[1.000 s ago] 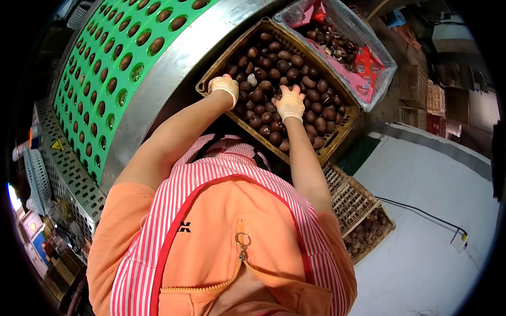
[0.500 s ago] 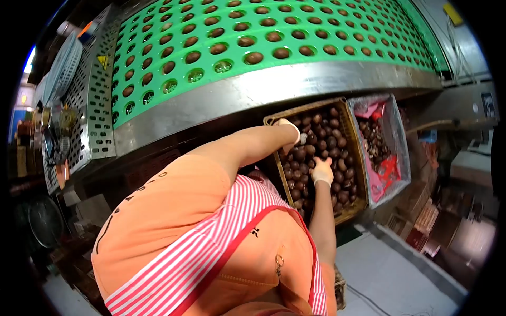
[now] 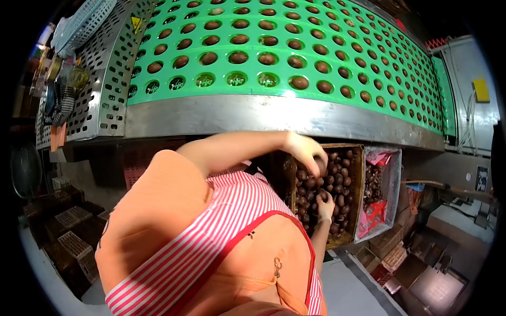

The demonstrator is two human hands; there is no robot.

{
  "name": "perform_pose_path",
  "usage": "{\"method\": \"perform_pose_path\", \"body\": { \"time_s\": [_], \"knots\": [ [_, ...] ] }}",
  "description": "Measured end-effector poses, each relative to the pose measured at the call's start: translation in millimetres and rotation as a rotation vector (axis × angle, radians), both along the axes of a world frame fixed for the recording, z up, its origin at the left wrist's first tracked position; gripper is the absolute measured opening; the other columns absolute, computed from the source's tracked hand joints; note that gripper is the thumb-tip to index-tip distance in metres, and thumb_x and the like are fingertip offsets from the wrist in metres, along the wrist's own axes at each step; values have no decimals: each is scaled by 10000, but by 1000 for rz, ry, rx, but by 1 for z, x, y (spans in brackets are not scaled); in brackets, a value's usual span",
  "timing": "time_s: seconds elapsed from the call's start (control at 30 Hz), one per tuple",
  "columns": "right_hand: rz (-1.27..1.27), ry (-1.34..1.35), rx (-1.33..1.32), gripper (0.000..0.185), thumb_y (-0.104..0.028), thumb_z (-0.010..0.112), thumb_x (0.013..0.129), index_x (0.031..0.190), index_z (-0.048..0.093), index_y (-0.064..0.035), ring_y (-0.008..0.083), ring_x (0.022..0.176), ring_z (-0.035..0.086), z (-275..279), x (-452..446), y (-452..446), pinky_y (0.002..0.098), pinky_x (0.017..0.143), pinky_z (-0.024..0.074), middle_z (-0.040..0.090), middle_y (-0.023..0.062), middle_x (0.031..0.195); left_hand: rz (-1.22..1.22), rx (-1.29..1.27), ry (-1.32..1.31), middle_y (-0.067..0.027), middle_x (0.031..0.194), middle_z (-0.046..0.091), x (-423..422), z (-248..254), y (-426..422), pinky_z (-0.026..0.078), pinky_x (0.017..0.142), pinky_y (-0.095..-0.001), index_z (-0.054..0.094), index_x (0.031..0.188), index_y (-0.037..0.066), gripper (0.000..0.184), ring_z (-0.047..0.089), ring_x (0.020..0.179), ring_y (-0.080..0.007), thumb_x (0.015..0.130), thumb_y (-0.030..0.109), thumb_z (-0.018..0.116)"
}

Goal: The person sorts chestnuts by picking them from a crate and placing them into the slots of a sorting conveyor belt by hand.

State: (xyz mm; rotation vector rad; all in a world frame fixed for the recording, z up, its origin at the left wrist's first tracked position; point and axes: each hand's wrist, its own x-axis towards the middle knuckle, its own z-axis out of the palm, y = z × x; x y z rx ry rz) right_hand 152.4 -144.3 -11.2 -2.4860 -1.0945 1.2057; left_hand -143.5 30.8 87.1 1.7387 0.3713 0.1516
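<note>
A brown wooden-looking crate point(image 3: 357, 174) is filled with dark brown, round to oval things point(image 3: 340, 181), perhaps nuts or fruits; their kind is not clear. My left hand point(image 3: 304, 150) is over the crate's far left part, with fingers curled round one such brown thing. Deeper among them is my right hand point(image 3: 325, 207), its thumb and fingers closed on a brown piece. Beyond the crate lies a green belt point(image 3: 226, 92) with rows of round cups, most holding one brown piece. Several cups along the near left side have none.
A steel ledge point(image 3: 221, 115) runs between the belt and me. Right of the crate stands a plastic-lined bin point(image 3: 392, 205) with broken brown bits and red plastic. A perforated metal guard point(image 3: 108, 79) is at the left, a blue basket point(image 3: 84, 23) on it.
The view has swung, so belt and crate appear lower. My left hand has come up from among the brown pieces and shows clearly, curled; my right hand stays in the crate, its fingers more closed.
</note>
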Motion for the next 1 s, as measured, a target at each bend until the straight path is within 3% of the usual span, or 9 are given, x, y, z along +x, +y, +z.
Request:
{"method": "perform_pose_path", "body": {
  "time_s": [0.13,0.3,0.33,0.47,0.5,0.57,0.67,0.87,1.0],
  "knots": [
    [-584,740,342,680,-541,678,854,1423,441,-254,158,1012,583,55,-23,2,274,600,455,549,-21,1326,695,-322,-225,-124,1171,642,-179,15,-6,487,938,-337,560,1245,-9,596,590,1096,-199,782,323,735],
    [-353,1305,465,451,-362,612,941,1351,497,-214,79,857,572,104,-113,84,203,514,398,560,-20,1308,1324,-167,31,-53,1066,630,-320,-47,-14,451,943,-340,568,1255,32,597,559,962,-188,817,409,720],
    [-238,1242,469,427,-313,613,941,1339,508,-198,78,863,568,110,-142,109,211,509,395,563,-2,1294,1433,-482,224,-75,1096,609,-314,-10,-20,441,963,-349,613,1215,66,536,556,1016,-222,806,389,736],
    [407,720,540,385,-182,644,877,1256,593,-132,262,975,606,128,-257,201,319,872,499,560,130,1283,1495,299,385,-157,1212,523,-337,-12,-31,449,966,-370,638,1188,127,473,541,1107,-301,771,328,738],
    [382,724,467,414,-142,673,836,1243,600,-125,283,978,608,137,-298,213,332,874,498,542,153,1281,1505,346,441,-167,1197,532,-353,-15,-33,453,965,-374,631,1216,125,516,548,1101,-317,752,322,743],
    [950,-113,1017,428,-196,732,793,1197,606,-137,325,895,630,93,-341,236,438,756,527,529,145,1203,1500,264,473,-180,1198,528,-382,-12,-42,458,964,-382,617,1252,127,559,557,1085,-331,745,323,744],
    [1175,-356,578,336,-221,726,779,1090,619,-154,410,955,617,96,-404,238,497,792,522,487,202,1219,1228,229,768,-202,1230,521,-409,-24,-53,464,956,-375,599,1283,99,570,557,1091,-344,761,279,745],
    [1383,-386,518,521,-122,675,800,1288,576,-276,371,992,616,107,-389,265,486,842,513,513,161,1299,1526,431,512,-159,1118,627,-443,-34,-65,469,914,-415,628,1213,109,342,576,1059,-314,887,210,639],
    [1430,-305,382,729,-53,690,790,1436,417,-252,387,1161,554,99,-359,286,452,939,488,456,159,1422,1381,647,930,-74,1071,652,-464,-70,-64,474,862,-435,653,1159,184,265,581,970,-325,900,197,599]
  ]
}}
